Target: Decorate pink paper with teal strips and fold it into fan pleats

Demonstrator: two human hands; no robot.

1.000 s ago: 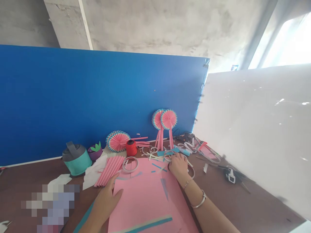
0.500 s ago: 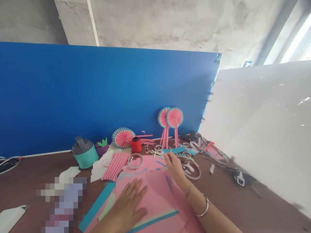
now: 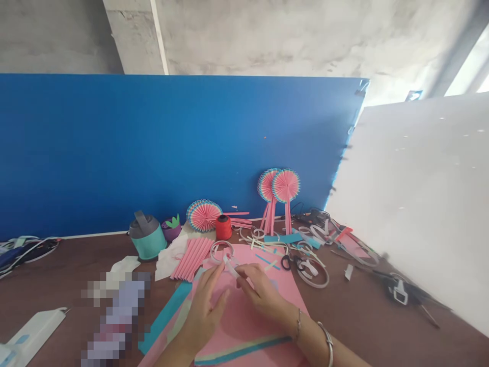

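Note:
My right hand (image 3: pixel 263 293) pinches a short, narrow white strip (image 3: pixel 231 266) between thumb and fingertips, above the pink paper. My left hand (image 3: pixel 204 311) faces it from the other side, fingers stretched and thumb apart; its fingertips are near the strip's far end, and I cannot tell if they touch it. Beneath both hands lie stacked pink sheets (image 3: pixel 244 326), the top one with a pale green and blue band (image 3: pixel 244 350) along its near edge. A blue sheet (image 3: pixel 165 318) sticks out at the left. Just beyond the strip is a tape roll (image 3: pixel 212 254).
Folded pink paper (image 3: pixel 192 259) and a red spool (image 3: pixel 223 228) lie behind the sheets. Two pink fans (image 3: pixel 286 186) lean on the blue partition (image 3: pixel 153 153). Black-handled scissors (image 3: pixel 286 262), rings and paper scraps clutter the right side. A teal container (image 3: pixel 148 245) stands at the left.
My left hand has lifted from lying flat on the pink paper. My right hand has come back from the scraps toward my left hand, with the white strip now visible in it. The view has shifted left.

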